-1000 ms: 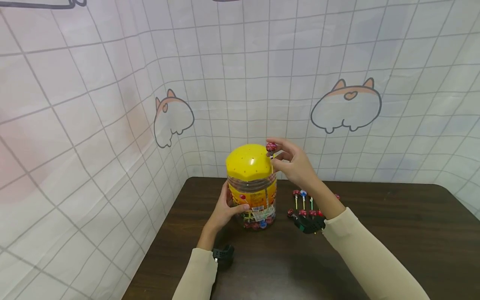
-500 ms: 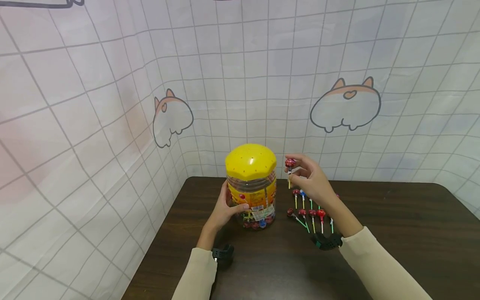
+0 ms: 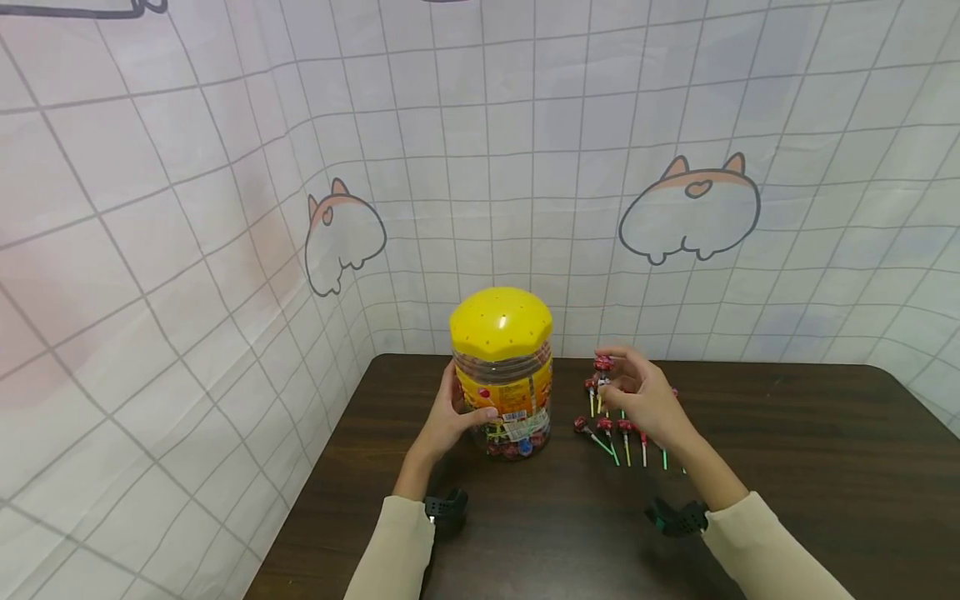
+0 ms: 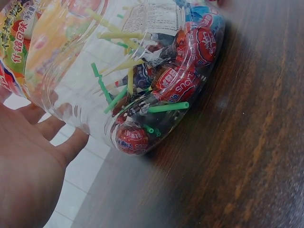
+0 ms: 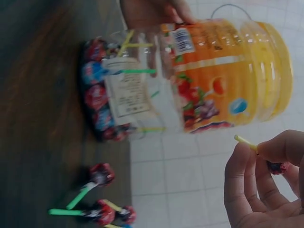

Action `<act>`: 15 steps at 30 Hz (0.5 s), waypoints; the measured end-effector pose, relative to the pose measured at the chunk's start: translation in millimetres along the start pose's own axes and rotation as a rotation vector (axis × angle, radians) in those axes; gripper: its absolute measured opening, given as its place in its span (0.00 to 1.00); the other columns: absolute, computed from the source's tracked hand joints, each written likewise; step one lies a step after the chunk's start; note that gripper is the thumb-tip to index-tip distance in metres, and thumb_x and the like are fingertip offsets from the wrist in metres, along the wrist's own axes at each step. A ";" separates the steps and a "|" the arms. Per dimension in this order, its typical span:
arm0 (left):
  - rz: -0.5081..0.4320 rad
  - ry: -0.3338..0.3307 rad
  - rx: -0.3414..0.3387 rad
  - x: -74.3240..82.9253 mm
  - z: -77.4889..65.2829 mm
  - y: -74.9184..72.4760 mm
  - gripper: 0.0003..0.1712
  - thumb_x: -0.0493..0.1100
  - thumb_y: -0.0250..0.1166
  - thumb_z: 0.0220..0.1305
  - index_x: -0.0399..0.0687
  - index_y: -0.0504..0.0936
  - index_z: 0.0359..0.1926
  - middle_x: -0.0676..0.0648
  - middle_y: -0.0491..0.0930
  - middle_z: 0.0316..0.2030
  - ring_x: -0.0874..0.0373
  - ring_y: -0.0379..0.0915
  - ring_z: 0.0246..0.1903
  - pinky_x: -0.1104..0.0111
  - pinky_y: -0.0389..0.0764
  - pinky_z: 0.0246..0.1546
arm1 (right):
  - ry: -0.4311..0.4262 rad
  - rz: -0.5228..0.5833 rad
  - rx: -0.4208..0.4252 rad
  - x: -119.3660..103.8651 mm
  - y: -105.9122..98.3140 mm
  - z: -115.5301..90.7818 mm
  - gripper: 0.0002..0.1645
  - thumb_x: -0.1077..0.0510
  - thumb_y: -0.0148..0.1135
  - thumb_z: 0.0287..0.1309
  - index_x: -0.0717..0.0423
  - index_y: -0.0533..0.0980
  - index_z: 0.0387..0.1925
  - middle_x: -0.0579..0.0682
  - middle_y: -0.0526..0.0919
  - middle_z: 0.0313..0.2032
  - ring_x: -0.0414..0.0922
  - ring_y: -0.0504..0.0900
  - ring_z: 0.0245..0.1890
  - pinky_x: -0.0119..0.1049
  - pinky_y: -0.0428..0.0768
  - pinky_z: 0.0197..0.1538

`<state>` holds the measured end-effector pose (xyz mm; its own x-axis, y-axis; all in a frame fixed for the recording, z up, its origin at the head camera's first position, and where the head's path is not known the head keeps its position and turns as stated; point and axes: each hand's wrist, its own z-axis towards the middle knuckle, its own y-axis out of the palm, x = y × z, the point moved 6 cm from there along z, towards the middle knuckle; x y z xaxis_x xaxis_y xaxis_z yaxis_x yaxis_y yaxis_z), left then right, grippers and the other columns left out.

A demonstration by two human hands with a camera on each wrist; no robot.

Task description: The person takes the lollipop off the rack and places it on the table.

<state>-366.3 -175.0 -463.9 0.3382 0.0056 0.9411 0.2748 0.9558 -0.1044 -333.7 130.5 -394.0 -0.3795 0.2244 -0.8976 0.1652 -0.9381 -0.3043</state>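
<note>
A clear candy jar (image 3: 504, 392) with a yellow lid (image 3: 501, 325) stands upright on the dark wooden table. My left hand (image 3: 444, 423) grips its left side, the thumb across the printed label. In the left wrist view, wrapped lollipops (image 4: 178, 84) with green and yellow sticks show through the jar's bottom. To the right of the jar, my right hand (image 3: 647, 402) pinches a red-wrapped lollipop (image 3: 603, 364). Its yellow stick (image 5: 245, 141) pokes out between thumb and fingers in the right wrist view. This lollipop is at the left end of the back row, overlapping the ones lying there.
Several lollipops (image 3: 625, 427) lie in a front row on the table (image 3: 540, 533), the leftmost ones slanted. My right hand and forearm partly cover both rows. A white gridded curtain (image 3: 480, 167) with cartoon corgi drawings hangs behind and to the left of the table.
My right hand has carried the lollipop from beside the jar's lid rightward and down to the back row. The left hand and the jar have stayed in place.
</note>
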 end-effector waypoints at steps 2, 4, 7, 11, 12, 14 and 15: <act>0.002 0.004 -0.001 -0.3 -0.1 -0.1 0.58 0.43 0.74 0.62 0.68 0.44 0.80 0.47 0.64 0.72 0.47 0.63 0.72 0.41 0.60 0.75 | 0.018 0.005 -0.005 6.1 -0.5 -4.4 0.32 0.68 0.61 0.65 0.54 0.67 0.69 0.65 0.77 0.47 0.47 0.85 0.30 0.38 0.87 0.37; 0.006 0.006 -0.001 -0.7 -0.1 -0.2 0.58 0.43 0.74 0.61 0.67 0.44 0.80 0.47 0.64 0.72 0.47 0.63 0.72 0.41 0.60 0.75 | 0.035 0.015 -0.010 11.4 -0.5 -8.7 0.32 0.68 0.61 0.65 0.55 0.67 0.68 0.64 0.76 0.47 0.46 0.84 0.30 0.38 0.86 0.37; 0.014 0.007 0.000 -0.4 -0.5 -0.1 0.58 0.44 0.75 0.61 0.67 0.44 0.80 0.47 0.64 0.72 0.47 0.63 0.72 0.41 0.61 0.75 | 0.055 0.045 -0.014 19.3 0.5 -13.8 0.32 0.69 0.60 0.64 0.56 0.65 0.68 0.63 0.74 0.46 0.46 0.85 0.31 0.39 0.87 0.38; 0.018 0.005 -0.001 0.1 -0.6 0.3 0.59 0.45 0.75 0.60 0.68 0.45 0.80 0.48 0.65 0.71 0.48 0.64 0.72 0.42 0.63 0.74 | 0.069 0.072 -0.018 30.2 2.7 -18.7 0.32 0.71 0.60 0.63 0.60 0.65 0.67 0.66 0.73 0.46 0.46 0.87 0.33 0.46 0.90 0.39; 0.016 0.004 0.000 0.1 -0.5 0.3 0.59 0.46 0.76 0.60 0.68 0.45 0.80 0.48 0.65 0.71 0.48 0.64 0.72 0.43 0.63 0.74 | 0.073 0.074 -0.021 32.8 3.4 -20.1 0.32 0.71 0.60 0.63 0.61 0.64 0.67 0.67 0.73 0.47 0.46 0.87 0.33 0.47 0.90 0.39; 0.015 0.005 -0.002 0.3 -0.5 0.4 0.59 0.46 0.76 0.60 0.68 0.45 0.80 0.47 0.65 0.71 0.47 0.64 0.71 0.43 0.63 0.74 | 0.080 0.074 -0.032 38.0 4.8 -23.1 0.32 0.72 0.59 0.63 0.62 0.64 0.67 0.69 0.73 0.48 0.47 0.87 0.33 0.49 0.89 0.39; 0.015 0.005 -0.003 0.3 -0.5 0.3 0.59 0.46 0.76 0.60 0.68 0.45 0.80 0.47 0.65 0.71 0.47 0.64 0.71 0.43 0.63 0.74 | 0.087 0.071 -0.039 40.4 5.7 -24.7 0.31 0.72 0.59 0.63 0.62 0.64 0.67 0.69 0.73 0.47 0.48 0.87 0.33 0.49 0.89 0.39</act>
<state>-365.7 -174.9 -463.8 0.3472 0.0184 0.9376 0.2720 0.9548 -0.1195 -325.6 140.7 -439.8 -0.2859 0.1815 -0.9409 0.2247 -0.9418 -0.2500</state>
